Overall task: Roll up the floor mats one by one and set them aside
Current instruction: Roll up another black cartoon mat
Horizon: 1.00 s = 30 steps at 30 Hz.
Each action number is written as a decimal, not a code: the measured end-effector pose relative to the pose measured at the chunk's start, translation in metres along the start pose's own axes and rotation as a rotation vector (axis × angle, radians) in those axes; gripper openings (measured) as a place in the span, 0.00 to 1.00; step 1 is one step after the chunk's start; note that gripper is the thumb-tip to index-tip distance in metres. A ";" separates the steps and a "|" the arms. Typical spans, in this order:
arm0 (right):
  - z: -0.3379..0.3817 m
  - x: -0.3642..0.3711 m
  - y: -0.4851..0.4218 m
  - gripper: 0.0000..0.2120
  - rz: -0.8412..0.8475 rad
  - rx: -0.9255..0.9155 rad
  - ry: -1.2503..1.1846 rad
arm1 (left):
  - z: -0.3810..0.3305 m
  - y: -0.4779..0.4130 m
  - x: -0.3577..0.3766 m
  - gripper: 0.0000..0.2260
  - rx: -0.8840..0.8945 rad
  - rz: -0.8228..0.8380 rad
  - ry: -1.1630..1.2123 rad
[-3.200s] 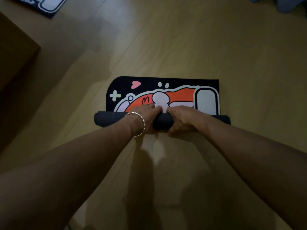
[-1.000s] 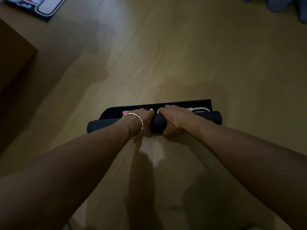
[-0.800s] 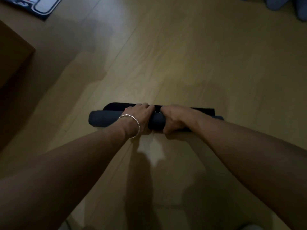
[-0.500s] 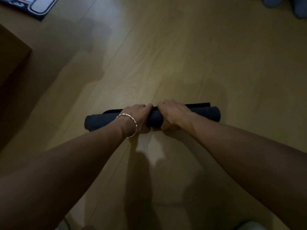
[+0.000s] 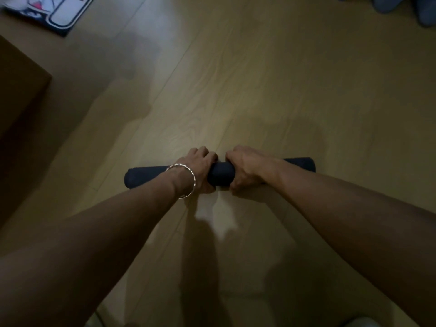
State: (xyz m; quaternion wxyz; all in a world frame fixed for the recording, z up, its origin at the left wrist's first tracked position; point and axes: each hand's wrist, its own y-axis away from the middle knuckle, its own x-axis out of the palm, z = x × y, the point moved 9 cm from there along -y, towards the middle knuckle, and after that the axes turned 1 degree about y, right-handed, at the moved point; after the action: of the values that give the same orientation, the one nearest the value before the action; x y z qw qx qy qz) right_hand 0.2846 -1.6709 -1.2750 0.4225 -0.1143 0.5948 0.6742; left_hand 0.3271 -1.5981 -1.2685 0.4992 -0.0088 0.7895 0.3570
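Observation:
A dark rolled-up floor mat [image 5: 221, 175] lies crosswise on the wooden floor, fully rolled into a tube with none of its printed side showing. My left hand [image 5: 199, 168], with a silver bangle on the wrist, grips the roll just left of its middle. My right hand [image 5: 245, 167] grips it just right of the middle, fingers curled over the top. Both ends of the roll stick out past my hands. A second mat [image 5: 50, 11] with a black border and a cartoon print lies flat at the far top left.
A brown box or piece of furniture [image 5: 16, 95] stands at the left edge. Blue-grey fabric items [image 5: 396, 5] lie at the top right corner. Bare wooden floor [image 5: 259, 79] stretches beyond the roll.
The flat printed part of the mat has disappeared into the roll as both hands rolled it forward. The roll is now complete and sits slightly farther away.

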 end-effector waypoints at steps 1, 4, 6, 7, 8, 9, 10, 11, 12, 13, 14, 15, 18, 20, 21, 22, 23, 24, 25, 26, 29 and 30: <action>0.001 0.000 0.000 0.31 -0.002 0.004 0.007 | 0.000 0.000 0.003 0.33 0.004 0.016 -0.026; -0.001 0.001 0.001 0.32 0.035 0.014 0.015 | -0.003 0.004 0.009 0.34 0.019 0.066 -0.057; -0.003 0.002 0.002 0.33 0.065 0.027 0.007 | -0.007 0.007 0.010 0.33 0.024 0.085 -0.068; -0.004 0.003 0.003 0.35 0.079 0.045 0.001 | -0.008 0.008 0.010 0.34 0.026 0.095 -0.083; -0.004 0.005 0.004 0.37 0.096 0.065 0.010 | -0.009 0.009 0.011 0.33 0.032 0.104 -0.106; -0.003 0.007 0.005 0.38 0.113 0.076 0.042 | -0.011 0.010 0.012 0.33 0.042 0.109 -0.134; 0.000 0.009 0.005 0.37 0.125 0.075 0.089 | -0.013 0.010 0.012 0.32 0.053 0.112 -0.160; 0.003 0.010 0.007 0.35 0.127 0.065 0.142 | -0.014 0.011 0.012 0.30 0.060 0.115 -0.176; 0.007 0.008 0.008 0.34 0.116 0.052 0.192 | -0.014 0.012 0.013 0.29 0.062 0.116 -0.177; 0.010 0.006 0.010 0.33 0.098 0.037 0.238 | -0.014 0.013 0.012 0.28 0.062 0.113 -0.163; 0.012 0.001 0.012 0.32 0.074 0.020 0.274 | -0.014 0.013 0.010 0.27 0.062 0.105 -0.143; 0.013 -0.004 0.014 0.31 0.044 0.010 0.287 | -0.013 0.012 0.006 0.27 0.066 0.097 -0.126; 0.014 -0.035 0.022 0.24 -0.092 -0.013 0.271 | -0.010 0.003 -0.015 0.24 0.045 0.059 -0.067; 0.017 -0.065 0.030 0.18 -0.274 -0.047 0.357 | -0.008 -0.006 -0.040 0.22 -0.009 -0.027 -0.007; 0.016 -0.082 0.034 0.18 -0.381 -0.049 0.390 | -0.008 -0.011 -0.055 0.21 -0.040 -0.080 0.040; 0.015 -0.098 0.040 0.19 -0.483 -0.038 0.390 | -0.008 -0.016 -0.070 0.21 -0.076 -0.136 0.099; 0.012 -0.113 0.046 0.21 -0.573 -0.017 0.357 | -0.008 -0.021 -0.086 0.21 -0.114 -0.194 0.167; 0.007 -0.128 0.052 0.23 -0.653 0.008 0.292 | -0.007 -0.025 -0.101 0.22 -0.158 -0.251 0.235; 0.001 -0.142 0.059 0.25 -0.714 0.041 0.194 | -0.006 -0.028 -0.116 0.22 -0.209 -0.307 0.313; -0.007 -0.152 0.064 0.25 -0.743 0.081 0.066 | -0.005 -0.029 -0.129 0.22 -0.270 -0.356 0.414; -0.031 -0.160 0.072 0.20 -0.658 0.165 -0.304 | -0.010 -0.032 -0.152 0.21 -0.393 -0.413 0.805; -0.034 -0.157 0.072 0.17 -0.603 0.141 -0.383 | -0.015 -0.034 -0.155 0.20 -0.402 -0.411 0.942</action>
State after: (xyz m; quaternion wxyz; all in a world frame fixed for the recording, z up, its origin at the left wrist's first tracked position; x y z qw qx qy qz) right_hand 0.3190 -1.7646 -1.1298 0.7129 -0.1266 0.4895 0.4859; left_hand 0.4057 -1.6855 -1.1609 0.1398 -0.4165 0.8258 0.3535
